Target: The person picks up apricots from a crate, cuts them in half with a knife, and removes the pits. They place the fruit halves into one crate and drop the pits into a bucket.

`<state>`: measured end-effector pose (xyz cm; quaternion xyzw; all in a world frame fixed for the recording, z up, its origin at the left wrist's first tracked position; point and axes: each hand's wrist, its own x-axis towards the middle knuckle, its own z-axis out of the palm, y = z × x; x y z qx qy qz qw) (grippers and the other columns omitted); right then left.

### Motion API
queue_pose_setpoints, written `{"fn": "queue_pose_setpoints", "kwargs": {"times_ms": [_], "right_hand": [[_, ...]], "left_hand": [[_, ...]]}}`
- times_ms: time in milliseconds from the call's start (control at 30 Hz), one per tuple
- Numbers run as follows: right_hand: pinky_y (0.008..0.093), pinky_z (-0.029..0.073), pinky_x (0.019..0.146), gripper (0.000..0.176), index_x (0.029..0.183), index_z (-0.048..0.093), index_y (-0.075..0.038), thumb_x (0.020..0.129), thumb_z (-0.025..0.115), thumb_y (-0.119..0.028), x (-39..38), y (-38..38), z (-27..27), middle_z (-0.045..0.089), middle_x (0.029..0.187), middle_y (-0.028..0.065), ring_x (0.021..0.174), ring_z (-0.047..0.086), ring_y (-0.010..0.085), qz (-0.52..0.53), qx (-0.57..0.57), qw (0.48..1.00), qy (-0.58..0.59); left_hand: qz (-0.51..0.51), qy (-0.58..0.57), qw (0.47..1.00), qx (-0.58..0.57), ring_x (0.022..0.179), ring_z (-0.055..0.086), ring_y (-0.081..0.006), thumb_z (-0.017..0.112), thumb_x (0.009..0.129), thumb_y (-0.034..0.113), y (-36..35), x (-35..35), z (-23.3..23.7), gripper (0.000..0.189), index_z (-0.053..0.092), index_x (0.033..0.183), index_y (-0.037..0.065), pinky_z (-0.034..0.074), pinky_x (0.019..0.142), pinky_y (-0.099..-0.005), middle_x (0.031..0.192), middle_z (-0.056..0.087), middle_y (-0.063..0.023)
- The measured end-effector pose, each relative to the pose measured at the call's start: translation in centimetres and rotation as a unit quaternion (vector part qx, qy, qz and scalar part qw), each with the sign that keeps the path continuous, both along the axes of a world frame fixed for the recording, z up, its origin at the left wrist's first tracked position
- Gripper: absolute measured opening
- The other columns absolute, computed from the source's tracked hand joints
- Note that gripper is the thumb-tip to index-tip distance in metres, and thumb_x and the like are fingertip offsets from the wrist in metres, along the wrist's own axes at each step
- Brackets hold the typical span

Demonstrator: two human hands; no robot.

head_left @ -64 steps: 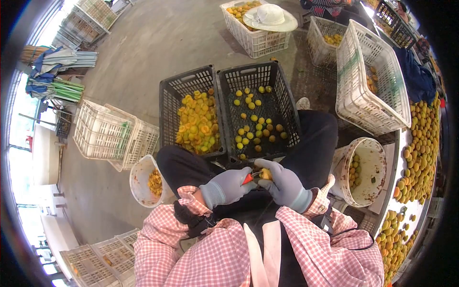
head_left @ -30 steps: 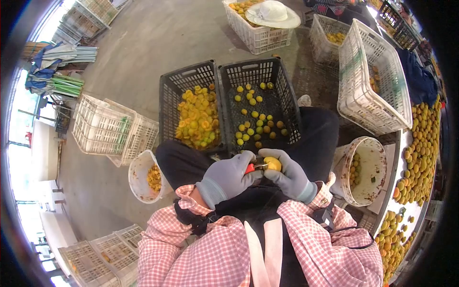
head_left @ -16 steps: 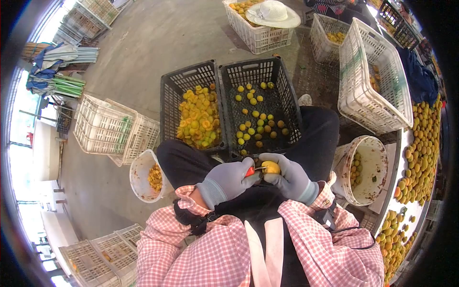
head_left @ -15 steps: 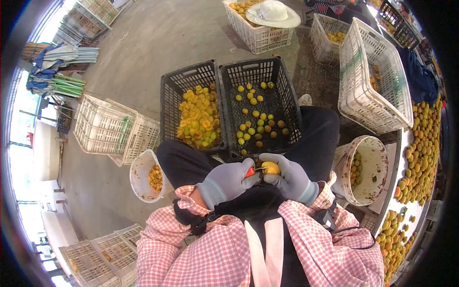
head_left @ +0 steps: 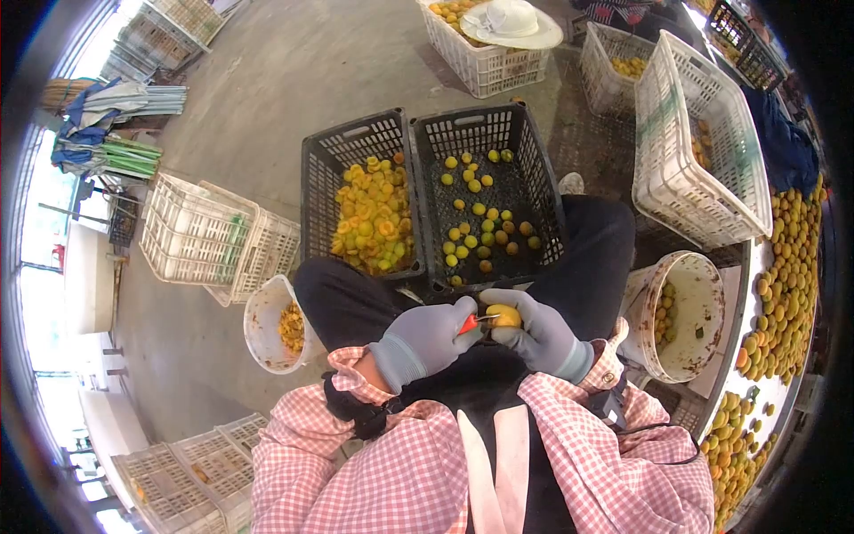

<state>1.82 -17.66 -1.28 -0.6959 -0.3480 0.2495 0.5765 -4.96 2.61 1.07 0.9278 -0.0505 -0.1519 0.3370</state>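
Observation:
My left hand (head_left: 425,341), in a grey glove, is closed round the red handle of a small knife (head_left: 468,324). The knife's thin metal blade meets the side of a yellow apricot (head_left: 504,316). My gloved right hand (head_left: 544,336) grips that apricot between thumb and fingers. Both hands are close together above my lap. Just beyond them stand two black crates: the left crate (head_left: 310,191) holds a heap of cut, opened apricots (head_left: 372,214), and the right crate (head_left: 537,151) has scattered whole apricots (head_left: 487,238) on its bottom.
A white bucket (head_left: 260,343) with orange pieces stands at left, and a larger stained bucket (head_left: 642,343) with fruit at right. White crates (head_left: 197,240) lie to the left; another (head_left: 663,169) is at right. A table (head_left: 709,405) carries many apricots. A hat (head_left: 511,22) rests on a far crate.
The view has shifted very slightly. Both hands keep nearly the same pose, with the knife still against the apricot.

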Motion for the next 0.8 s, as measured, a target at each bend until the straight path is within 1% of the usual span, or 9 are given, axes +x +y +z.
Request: {"fn": "queue_pose_setpoints", "kwargs": {"times_ms": [167,233,300,367,533,667,700,767,800], "right_hand": [[0.0367,0.051,0.081,0.049,0.127,0.048,-0.004,0.086,0.068,-0.023,-0.3,-0.1,-0.1,0.063,0.11,0.017,0.099,0.064,0.0326,-0.044,0.005,0.999,-0.017],[0.0383,0.052,0.078,0.048,0.126,0.049,-0.005,0.085,0.068,-0.023,-0.4,-0.2,0.1,0.063,0.106,0.0173,0.094,0.064,0.0354,-0.05,-0.034,0.996,-0.067],[0.0388,0.052,0.076,0.048,0.125,0.048,-0.005,0.085,0.068,-0.023,-0.5,-0.1,-0.4,0.062,0.104,0.0174,0.091,0.064,0.0367,-0.058,-0.021,0.992,-0.108],[0.0394,0.052,0.074,0.048,0.125,0.048,-0.005,0.085,0.067,-0.022,-0.5,-0.1,-0.8,0.062,0.102,0.0176,0.089,0.063,0.0379,-0.065,-0.009,0.987,-0.149],[0.0412,0.051,0.071,0.049,0.126,0.046,-0.005,0.084,0.067,-0.02,-0.9,0.2,-0.9,0.061,0.101,0.0183,0.085,0.063,0.039,-0.07,-0.029,0.98,-0.184],[0.0415,0.052,0.071,0.049,0.126,0.045,-0.005,0.084,0.066,-0.019,-0.8,0.4,-0.7,0.061,0.103,0.0195,0.087,0.063,0.0394,-0.074,-0.027,0.979,-0.186],[0.0417,0.052,0.072,0.048,0.126,0.045,-0.005,0.085,0.066,-0.019,-0.7,0.4,-0.6,0.062,0.103,0.0197,0.088,0.063,0.0396,-0.06,-0.03,0.985,-0.161],[0.0419,0.052,0.073,0.048,0.126,0.045,-0.005,0.085,0.066,-0.019,-0.5,0.4,-0.3,0.062,0.103,0.0199,0.09,0.063,0.0399,-0.047,-0.033,0.989,-0.137],[0.0413,0.052,0.074,0.047,0.125,0.045,-0.005,0.086,0.066,-0.019,-0.5,0.4,-0.2,0.063,0.103,0.0196,0.092,0.063,0.0394,0.006,-0.044,0.994,-0.1]], "left_hand": [[0.016,-0.002,1.0,0.003,0.072,0.06,-0.0412,0.06,0.089,0.033,-0.2,0.0,0.0,0.03,0.051,0.096,0.006,0.046,0.058,-0.0462,0.074,0.059,-0.0208],[0.012,0.026,1.0,0.008,0.072,0.061,-0.0403,0.06,0.089,0.033,-0.3,0.2,0.2,0.03,0.051,0.097,0.006,0.046,0.059,-0.0452,0.074,0.06,-0.0201],[0.009,0.054,0.998,0.013,0.071,0.061,-0.0394,0.06,0.09,0.033,-0.2,0.1,0.1,0.029,0.052,0.098,0.006,0.046,0.059,-0.0442,0.075,0.061,-0.0194],[0.01,0.108,0.992,-0.062,0.072,0.063,-0.0356,0.06,0.09,0.032,0.0,0.0,-0.6,0.029,0.053,0.1,0.005,0.047,0.062,-0.0404,0.078,0.063,-0.0178],[0.006,0.16,0.981,-0.109,0.074,0.063,-0.0291,0.06,0.091,0.032,0.1,0.3,-0.4,0.03,0.055,0.105,0.006,0.047,0.067,-0.0359,0.082,0.064,-0.0157],[0.041,0.281,0.94,-0.187,0.072,0.062,-0.0212,0.06,0.092,0.031,0.0,0.9,0.1,0.031,0.056,0.108,0.005,0.047,0.067,-0.0338,0.08,0.063,-0.0131],[0.042,0.281,0.94,-0.187,0.072,0.062,-0.0212,0.06,0.092,0.031,0.1,0.6,-0.4,0.031,0.056,0.108,0.005,0.047,0.067,-0.0338,0.08,0.063,-0.0131],[0.061,0.274,0.921,-0.271,0.059,0.06,-0.0179,0.062,0.09,0.029,0.3,0.1,-2.0,0.03,0.054,0.099,0.002,0.045,0.056,-0.0314,0.07,0.062,-0.0093],[0.061,0.274,0.921,-0.271,0.059,0.06,-0.0179,0.062,0.09,0.029,0.4,0.3,-1.8,0.03,0.054,0.099,0.002,0.045,0.056,-0.0314,0.07,0.062,-0.0093]]}}
